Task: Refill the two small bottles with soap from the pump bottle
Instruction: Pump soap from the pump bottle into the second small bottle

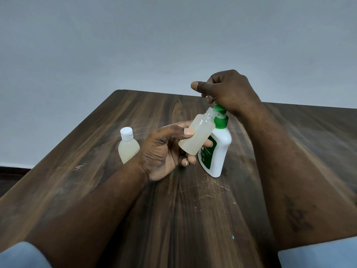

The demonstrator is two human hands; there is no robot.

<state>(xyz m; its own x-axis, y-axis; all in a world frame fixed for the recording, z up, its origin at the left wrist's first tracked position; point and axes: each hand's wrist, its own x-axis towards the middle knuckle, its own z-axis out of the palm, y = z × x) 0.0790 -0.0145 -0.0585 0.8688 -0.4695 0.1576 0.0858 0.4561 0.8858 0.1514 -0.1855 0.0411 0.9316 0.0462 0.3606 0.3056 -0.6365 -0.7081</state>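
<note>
My left hand [164, 149] holds a small translucent bottle [197, 135] without a cap, tilted so its threaded mouth sits right at the green spout of the pump bottle [218, 149]. Pale soap fills most of the small bottle. The white pump bottle with a green label stands upright on the table. My right hand [228, 89] rests on top of its green pump head, fingers curled, thumb sticking out to the left. A second small bottle [127, 146] with a white cap stands to the left, partly hidden behind my left wrist, with pale soap inside.
A dark wooden table [183, 209] with pale scratches carries everything; its far edge runs just behind the pump bottle. A plain grey wall rises beyond it. Blue sleeves show at both bottom corners.
</note>
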